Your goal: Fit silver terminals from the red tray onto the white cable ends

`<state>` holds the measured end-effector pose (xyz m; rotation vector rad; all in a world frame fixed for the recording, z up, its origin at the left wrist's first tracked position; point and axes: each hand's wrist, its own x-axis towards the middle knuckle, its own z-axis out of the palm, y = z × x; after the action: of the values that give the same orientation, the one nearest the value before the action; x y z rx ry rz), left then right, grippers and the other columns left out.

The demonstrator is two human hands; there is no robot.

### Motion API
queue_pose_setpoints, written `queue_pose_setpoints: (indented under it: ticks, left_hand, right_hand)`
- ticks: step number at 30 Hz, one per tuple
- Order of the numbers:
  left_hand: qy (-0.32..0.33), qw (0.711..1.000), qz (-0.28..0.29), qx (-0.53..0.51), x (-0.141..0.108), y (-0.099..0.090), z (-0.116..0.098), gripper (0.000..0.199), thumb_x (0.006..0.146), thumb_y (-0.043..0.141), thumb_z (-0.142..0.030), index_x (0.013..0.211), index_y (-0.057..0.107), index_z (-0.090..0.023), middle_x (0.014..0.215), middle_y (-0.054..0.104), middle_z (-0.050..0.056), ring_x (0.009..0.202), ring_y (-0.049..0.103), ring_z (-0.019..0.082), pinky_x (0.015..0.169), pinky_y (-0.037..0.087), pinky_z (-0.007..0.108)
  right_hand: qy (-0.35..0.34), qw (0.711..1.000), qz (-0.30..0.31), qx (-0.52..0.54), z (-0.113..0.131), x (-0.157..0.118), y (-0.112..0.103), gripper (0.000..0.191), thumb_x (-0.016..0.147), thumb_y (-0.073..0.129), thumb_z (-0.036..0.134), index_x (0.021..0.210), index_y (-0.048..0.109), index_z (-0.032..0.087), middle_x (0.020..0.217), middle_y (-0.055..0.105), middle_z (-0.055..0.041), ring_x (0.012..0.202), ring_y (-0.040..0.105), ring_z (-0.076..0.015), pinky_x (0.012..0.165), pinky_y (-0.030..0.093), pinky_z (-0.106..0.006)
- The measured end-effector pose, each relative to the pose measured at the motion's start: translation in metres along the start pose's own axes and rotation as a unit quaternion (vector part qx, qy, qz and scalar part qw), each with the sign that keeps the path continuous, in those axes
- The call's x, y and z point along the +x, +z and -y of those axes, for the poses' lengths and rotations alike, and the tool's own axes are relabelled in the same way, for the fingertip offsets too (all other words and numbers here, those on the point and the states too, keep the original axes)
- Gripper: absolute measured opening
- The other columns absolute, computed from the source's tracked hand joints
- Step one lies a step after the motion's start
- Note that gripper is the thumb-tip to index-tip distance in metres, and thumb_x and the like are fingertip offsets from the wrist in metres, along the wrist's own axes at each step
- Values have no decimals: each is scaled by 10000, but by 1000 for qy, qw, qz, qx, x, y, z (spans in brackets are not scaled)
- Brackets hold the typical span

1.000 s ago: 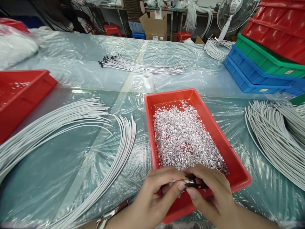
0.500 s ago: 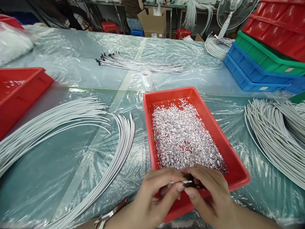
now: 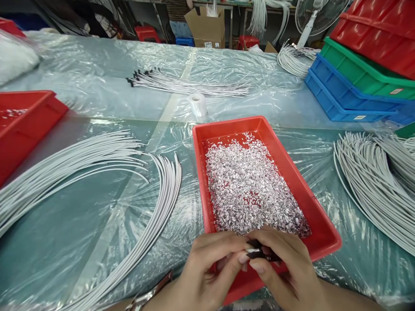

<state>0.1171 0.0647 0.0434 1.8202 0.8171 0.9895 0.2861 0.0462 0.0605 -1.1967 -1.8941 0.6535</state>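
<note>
Over the near end of a red tray (image 3: 202,172), both hands meet fingertip to fingertip. My left hand (image 3: 215,263) pinches the end of a white cable, of which only a short bit shows between the fingers. A small black tool (image 3: 261,252) is held in my right hand (image 3: 285,263), its tip against the white end. Small shiny silver pieces (image 3: 249,181) lie spread inside the tray. Left of the tray, a bundle of white cables (image 3: 162,203) curves toward the left forearm.
More white cables lie at left (image 3: 71,164) and right (image 3: 379,181). Behind are black-tipped cables (image 3: 191,85) and a clear roll (image 3: 197,106). A red bin (image 3: 29,125) stands left; stacked blue bins (image 3: 350,95) stand back right, near a fan (image 3: 311,26).
The view has shifted slightly, moving the table's things a little in the picture. Both hands keep nearly the same pose, with the black tool tilted slightly differently at the white end.
</note>
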Motion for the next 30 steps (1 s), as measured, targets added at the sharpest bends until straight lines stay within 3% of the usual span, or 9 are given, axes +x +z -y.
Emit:
queue_pose_setpoints:
  ticks: [4,11,18,24,30]
  left_hand:
    - [-4,1000,-13,0,1,-2,-1,176,863,533,-113,983,593,-228,841,691,-9,742,642,101,672,504,182]
    - [-6,999,11,-41,7,-3,-4,169,853,512,-69,891,605,-205,751,671,-10,638,613,93,582,478,173]
    - [28,999,-4,21,5,1,-2,127,882,492,-130,866,593,-204,624,564,-7,527,531,109,497,449,207]
    - [44,998,-1,42,4,0,-3,158,893,463,-122,934,590,-206,662,593,7,545,539,115,511,450,208]
    - [22,1000,9,8,4,-1,-2,127,884,480,-126,882,579,-205,685,631,1,597,595,118,548,464,203]
  right_hand:
    - [1,1000,-1,19,0,1,-1,192,973,387,351,1015,527,227,795,679,-13,650,642,-143,579,509,-228]
    - [10,1000,5,18,0,0,0,192,962,412,365,997,543,230,781,673,-15,645,638,-150,564,510,-236]
    - [0,1000,-14,8,4,1,1,215,965,394,385,976,537,224,728,666,-7,585,630,-145,516,505,-234]
    - [9,1000,-7,22,5,2,1,213,967,391,370,1000,542,223,760,681,-20,621,651,-153,542,526,-231]
    - [17,999,12,31,3,1,-2,212,967,398,375,1003,542,224,769,670,-7,651,649,-145,592,526,-225]
